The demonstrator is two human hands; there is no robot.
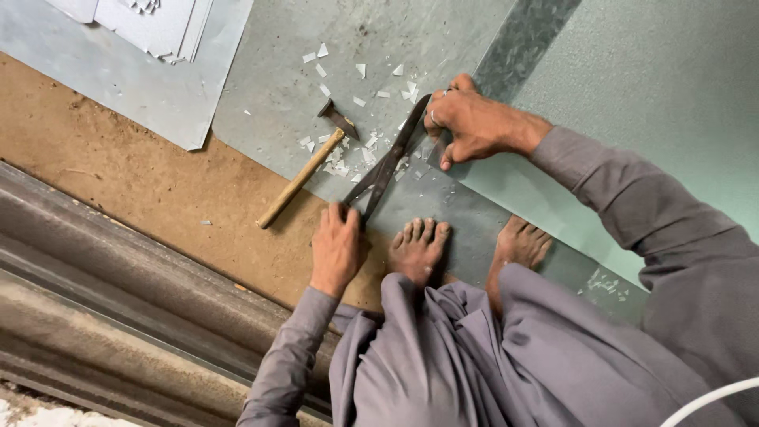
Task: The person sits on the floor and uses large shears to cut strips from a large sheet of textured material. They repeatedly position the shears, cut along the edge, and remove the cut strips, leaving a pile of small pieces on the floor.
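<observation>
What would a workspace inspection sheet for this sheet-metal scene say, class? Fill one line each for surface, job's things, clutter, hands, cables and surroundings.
Surface: grey metal sheet lying on a brown board floor.
Job's things: long metal shears across the sheet; wooden-handled hammer lying beside them.
Clutter: small pale metal offcuts scattered on the sheet near the shears.
Hands: left hand grips the shear handles; right hand is at the blade end, pressing on the sheet.
Cables: white cable at the lower right corner.
Surroundings: bare feet on the sheet; more cut sheets stacked at top left.
</observation>
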